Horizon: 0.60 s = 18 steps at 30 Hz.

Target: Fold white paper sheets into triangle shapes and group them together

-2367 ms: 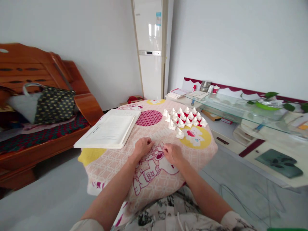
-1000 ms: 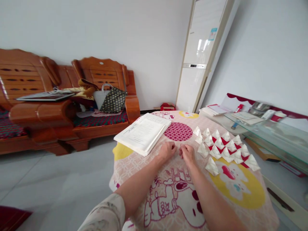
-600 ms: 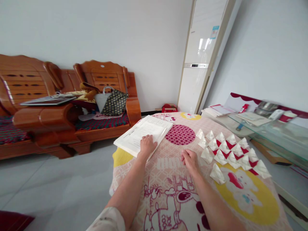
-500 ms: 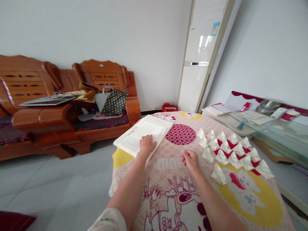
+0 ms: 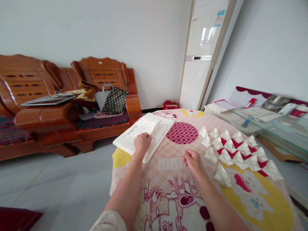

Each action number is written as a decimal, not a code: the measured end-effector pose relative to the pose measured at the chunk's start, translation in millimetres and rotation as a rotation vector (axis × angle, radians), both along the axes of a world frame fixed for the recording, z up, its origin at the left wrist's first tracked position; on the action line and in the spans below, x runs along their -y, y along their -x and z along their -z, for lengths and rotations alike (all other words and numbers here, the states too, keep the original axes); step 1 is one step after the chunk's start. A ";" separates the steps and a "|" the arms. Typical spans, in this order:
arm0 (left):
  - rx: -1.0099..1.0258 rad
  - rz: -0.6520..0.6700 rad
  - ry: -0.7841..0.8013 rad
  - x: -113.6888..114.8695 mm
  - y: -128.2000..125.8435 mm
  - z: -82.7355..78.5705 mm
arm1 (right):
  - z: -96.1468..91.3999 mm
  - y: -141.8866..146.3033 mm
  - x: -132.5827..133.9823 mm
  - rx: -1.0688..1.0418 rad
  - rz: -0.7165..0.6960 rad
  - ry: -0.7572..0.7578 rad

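Note:
My left hand point(image 5: 141, 142) rests on a white paper booklet point(image 5: 144, 134) at the table's left edge, its fingers curled and pinching the top sheet, which bows upward. My right hand point(image 5: 192, 160) lies on the pink cartoon-print tablecloth point(image 5: 168, 179) with fingers loosely curled and nothing visible in it. Just right of that hand, several folded white-and-red paper shapes point(image 5: 237, 149) stand in rows, and one more point(image 5: 222, 176) sits apart nearer to me.
Wooden benches point(image 5: 48, 109) with a dotted handbag point(image 5: 113, 99) stand to the left across grey floor. A tall white air conditioner point(image 5: 202, 57) fills the corner. At the right is a glass-topped stand point(image 5: 269, 122) with papers and cups.
My left hand left the cloth beside my right hand, reached onto the booklet, and now lifts its top sheet. My right hand stayed on the cloth. The view swung left.

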<state>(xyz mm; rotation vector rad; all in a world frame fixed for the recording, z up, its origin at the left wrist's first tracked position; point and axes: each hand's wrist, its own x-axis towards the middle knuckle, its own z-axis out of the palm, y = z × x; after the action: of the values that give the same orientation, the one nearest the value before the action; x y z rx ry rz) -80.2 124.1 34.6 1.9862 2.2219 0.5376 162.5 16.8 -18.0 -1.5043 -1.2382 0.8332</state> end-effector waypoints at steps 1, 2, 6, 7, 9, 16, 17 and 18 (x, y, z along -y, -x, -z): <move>0.053 -0.012 -0.001 -1.4 2.5 0.4 | 0.5 -0.2 0.1 0.005 -0.003 -0.002; 0.108 -0.018 0.004 -2.9 5.2 1.0 | 0.9 -0.5 0.2 0.010 -0.007 -0.002; 0.275 -0.014 0.042 -7.0 14.8 2.9 | 1.6 -1.2 1.0 0.025 -0.012 0.001; 0.297 -0.008 0.052 -7.2 16.3 3.0 | 1.5 -1.2 1.1 0.029 -0.014 -0.001; 0.323 0.003 0.073 -6.7 17.5 2.8 | 1.3 -1.3 1.4 0.040 -0.016 -0.007; 0.217 0.029 0.077 -2.8 10.5 5.1 | 1.5 -1.9 1.9 0.069 -0.023 -0.001; 0.216 0.036 0.073 -2.8 10.5 5.8 | 1.4 -1.8 2.0 0.076 -0.024 -0.001; 0.223 0.040 0.072 -3.0 11.0 6.3 | 1.2 -1.7 2.1 0.081 -0.025 0.000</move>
<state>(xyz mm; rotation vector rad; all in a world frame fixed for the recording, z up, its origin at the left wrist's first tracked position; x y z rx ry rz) -91.2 127.1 28.3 1.8334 2.0354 0.6309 164.2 14.7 -19.3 -1.5378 -1.3186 0.7955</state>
